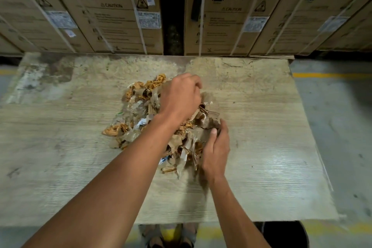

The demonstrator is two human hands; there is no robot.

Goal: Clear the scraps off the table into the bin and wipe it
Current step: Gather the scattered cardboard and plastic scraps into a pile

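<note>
A heap of scraps (136, 119), torn brown cardboard, crumpled tape and clear plastic film, lies in the middle of the worn wooden table (271, 147). My left hand (181, 94) reaches across the top of the heap with its fingers curled down into the scraps at the far right side. My right hand (216, 149) presses against the heap's right edge, fingers curled round a wad of brown paper and film. No bin and no cloth are in view.
Large strapped cardboard boxes (120, 10) marked for washing machines stand against the table's far edge. Grey floor with a yellow line (332, 75) runs to the right. A dark round object (285, 233) sits below the table's near right corner, beside my feet (169, 235).
</note>
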